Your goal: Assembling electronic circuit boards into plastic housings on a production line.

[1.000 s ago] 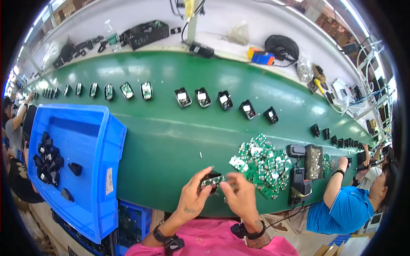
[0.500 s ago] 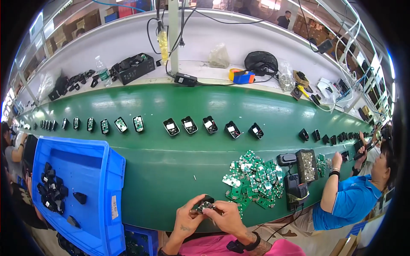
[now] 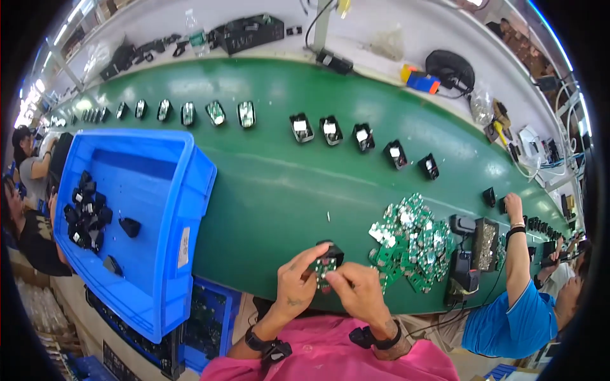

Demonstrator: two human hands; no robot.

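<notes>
While the left hand (image 3: pixel 296 282) is curled around a black plastic box-shaped housing (image 3: pixel 335 253), the right hand (image 3: pixel 361 289) pinches the edge of a green rectangular circuit board (image 3: pixel 325 269) between both grips, long axis apparently toward the body, housing just beyond its far end.

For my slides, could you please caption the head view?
Left hand and right hand hold a circuit board and a black casing.
</notes>
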